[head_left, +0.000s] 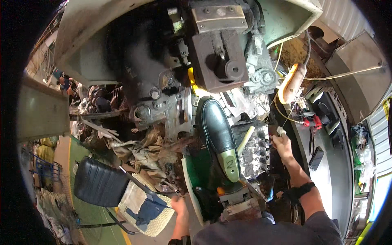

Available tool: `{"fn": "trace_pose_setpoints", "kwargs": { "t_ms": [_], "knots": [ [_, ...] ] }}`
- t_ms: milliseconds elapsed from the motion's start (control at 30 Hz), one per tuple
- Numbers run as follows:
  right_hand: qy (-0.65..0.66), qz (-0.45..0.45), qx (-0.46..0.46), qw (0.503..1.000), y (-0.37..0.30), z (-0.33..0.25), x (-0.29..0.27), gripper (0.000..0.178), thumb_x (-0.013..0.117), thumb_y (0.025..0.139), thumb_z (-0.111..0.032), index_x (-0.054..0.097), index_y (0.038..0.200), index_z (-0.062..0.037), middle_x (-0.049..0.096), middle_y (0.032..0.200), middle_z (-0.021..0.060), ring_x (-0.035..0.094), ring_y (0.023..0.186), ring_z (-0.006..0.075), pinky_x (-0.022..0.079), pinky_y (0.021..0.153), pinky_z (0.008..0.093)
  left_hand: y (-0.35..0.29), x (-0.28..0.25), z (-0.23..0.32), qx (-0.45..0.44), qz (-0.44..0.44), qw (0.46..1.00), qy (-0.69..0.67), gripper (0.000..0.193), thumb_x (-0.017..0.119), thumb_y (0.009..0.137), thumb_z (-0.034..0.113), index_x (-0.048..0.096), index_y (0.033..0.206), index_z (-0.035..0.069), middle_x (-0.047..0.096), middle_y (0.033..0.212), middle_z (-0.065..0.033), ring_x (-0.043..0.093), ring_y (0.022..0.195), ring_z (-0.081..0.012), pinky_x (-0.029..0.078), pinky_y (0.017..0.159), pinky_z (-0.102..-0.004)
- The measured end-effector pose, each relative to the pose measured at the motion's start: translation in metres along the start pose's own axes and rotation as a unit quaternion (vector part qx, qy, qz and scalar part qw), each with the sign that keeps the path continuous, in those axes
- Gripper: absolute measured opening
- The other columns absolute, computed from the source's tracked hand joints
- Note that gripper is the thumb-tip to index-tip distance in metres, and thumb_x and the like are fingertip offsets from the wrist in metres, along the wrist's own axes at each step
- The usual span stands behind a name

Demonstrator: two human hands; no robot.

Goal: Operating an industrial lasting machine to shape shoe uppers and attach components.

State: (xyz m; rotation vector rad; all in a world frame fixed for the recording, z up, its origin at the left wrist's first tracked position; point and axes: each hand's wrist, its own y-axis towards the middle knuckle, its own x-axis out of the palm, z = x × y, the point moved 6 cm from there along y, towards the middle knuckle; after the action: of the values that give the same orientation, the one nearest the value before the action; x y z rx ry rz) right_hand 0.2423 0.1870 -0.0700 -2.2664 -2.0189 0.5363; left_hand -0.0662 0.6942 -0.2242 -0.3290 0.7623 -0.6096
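Observation:
A black leather shoe upper [215, 120] sits on a green shoe last [228, 164], toe pointing away, in the middle of a large, grimy shoe machine [217, 57]. Its toe lies just under the machine's dark metal head block. At the lower left, my left hand [179, 205] is closed beside a thin lever with a dark knob; what its fingers hold is hidden. My right hand [282, 146] is closed at the machine's right side, by a small whitish piece [281, 131]; its grip is too small to make out. Both hands are apart from the shoe.
A work lamp [292, 83] hangs at the right. Beyond my right arm, a grey bench [326, 179] carries dark shoes, a red tool [313, 122] and a black phone-like object [316, 158]. A black chair [100, 182] and crumpled scraps [141, 149] are at the left.

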Motion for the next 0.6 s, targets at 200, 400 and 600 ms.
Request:
{"fn": "trace_pose_setpoints", "kwargs": {
  "t_ms": [200, 400, 600],
  "knots": [
    [0.218, -0.195, 0.007, 0.956, -0.051, -0.071, 0.136, 0.050, 0.049, 0.104, -0.045, 0.054, 0.130, -0.0025, 0.072, 0.096, 0.0126, 0.070, 0.080, 0.0177, 0.058, 0.072, 0.0318, -0.086, 0.046, 0.238, 0.262, -0.232, 0.843, -0.409, 0.044, 0.056, 0.103, 0.024, 0.049, 0.139, 0.000, 0.062, 0.126, -0.0185, 0.063, 0.109, -0.0242, 0.047, 0.100, -0.0350],
    [0.372, -0.226, 0.060, 0.898, -0.081, -0.077, 0.207, 0.046, 0.036, 0.108, -0.040, 0.049, 0.141, -0.0114, 0.059, 0.131, 0.0050, 0.056, 0.115, 0.0163, 0.043, 0.102, 0.0313, -0.159, 0.119, 0.313, 0.129, -0.291, 0.847, -0.426, 0.052, 0.041, 0.106, 0.045, 0.054, 0.135, 0.004, 0.059, 0.131, -0.0069, 0.054, 0.120, -0.0192, 0.039, 0.106, -0.0325],
    [0.341, -0.214, 0.023, 0.915, -0.090, -0.083, 0.202, 0.048, 0.035, 0.107, -0.048, 0.052, 0.134, -0.0124, 0.063, 0.124, 0.0078, 0.060, 0.111, 0.0187, 0.044, 0.104, 0.0352, -0.160, 0.121, 0.312, 0.182, -0.290, 0.831, -0.439, 0.048, 0.040, 0.106, 0.046, 0.058, 0.126, 0.005, 0.062, 0.122, -0.0063, 0.058, 0.111, -0.0173, 0.044, 0.099, -0.0335]
  ]
}}
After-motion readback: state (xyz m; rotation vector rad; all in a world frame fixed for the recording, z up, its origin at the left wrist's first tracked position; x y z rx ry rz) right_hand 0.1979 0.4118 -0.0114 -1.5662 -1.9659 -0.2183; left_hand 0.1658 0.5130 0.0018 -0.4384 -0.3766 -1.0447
